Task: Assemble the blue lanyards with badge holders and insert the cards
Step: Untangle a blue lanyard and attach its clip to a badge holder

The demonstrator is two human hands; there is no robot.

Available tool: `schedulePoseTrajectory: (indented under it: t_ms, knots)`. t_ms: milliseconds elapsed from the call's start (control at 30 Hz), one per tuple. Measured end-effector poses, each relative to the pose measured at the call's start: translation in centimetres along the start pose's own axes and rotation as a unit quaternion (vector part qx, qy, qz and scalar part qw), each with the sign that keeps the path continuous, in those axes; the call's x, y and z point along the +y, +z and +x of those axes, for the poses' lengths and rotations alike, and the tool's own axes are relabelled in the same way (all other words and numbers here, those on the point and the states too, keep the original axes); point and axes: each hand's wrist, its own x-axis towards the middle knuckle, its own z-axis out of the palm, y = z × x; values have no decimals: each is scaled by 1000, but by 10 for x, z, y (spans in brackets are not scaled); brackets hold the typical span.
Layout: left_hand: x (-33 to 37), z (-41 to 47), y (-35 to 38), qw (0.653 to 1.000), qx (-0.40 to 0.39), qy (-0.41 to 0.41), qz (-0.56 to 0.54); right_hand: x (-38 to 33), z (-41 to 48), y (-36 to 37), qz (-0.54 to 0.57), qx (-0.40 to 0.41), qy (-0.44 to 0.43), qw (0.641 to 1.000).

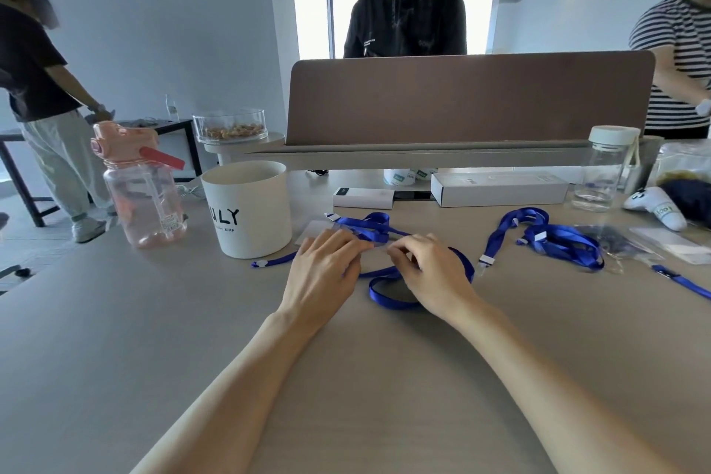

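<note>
Centre frame, on the counter [192, 319]: right hand [433, 275], fingers curled, pinched the looped blue lanyard [388, 298]. Left hand [327, 269] pressed extended fingers on a clear badge holder [313, 230]. At right, further lanyards [558, 240] lay loose, so most assembly apparently remained.

A blue lanyard [384, 296] of flat ribbon is laid on the desk [192, 319] in the middle. Its loop is curled flat between the left hand [327, 265] and the right hand [431, 269], whose curled fingers are closed over it. One end, tipped with a small pale fitting, is stretched out to the left. A clear badge holder [313, 232] lies flat just beyond the left hand, partly covered by folded ribbon. A second lanyard [558, 239] is heaped in loose folds well to the right, with white clips showing. A third blue strap [685, 284] is laid at the right edge, beside clear sleeves [669, 239].
</note>
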Motion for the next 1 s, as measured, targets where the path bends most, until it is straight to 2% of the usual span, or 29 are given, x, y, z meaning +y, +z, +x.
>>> schedulePoseTrajectory:
  t_ms: [33,133,267,500,667,800,1000]
  knots:
    - [2,1,0,1000,12,-1,26,1,-1,1,-10,-14,-1,1000]
    - [7,3,-3,997,41,-50,34,-2,-3,-1,65,-54,48,995]
    - [12,5,-8,996,37,-45,63,-12,-1,-4,173,-58,96,979]
    - [12,-1,-9,987,-105,-83,-84,-17,-1,-10,278,-60,103,953]
    - [10,-1,-9,985,-98,-104,-99,-18,-1,-9,260,-81,67,960]
    - [9,-2,-11,991,-96,-70,-66,-20,-3,-12,229,-82,30,969]
    - [9,-2,-9,985,-163,-38,-39,-19,-2,-17,197,-100,-6,975]
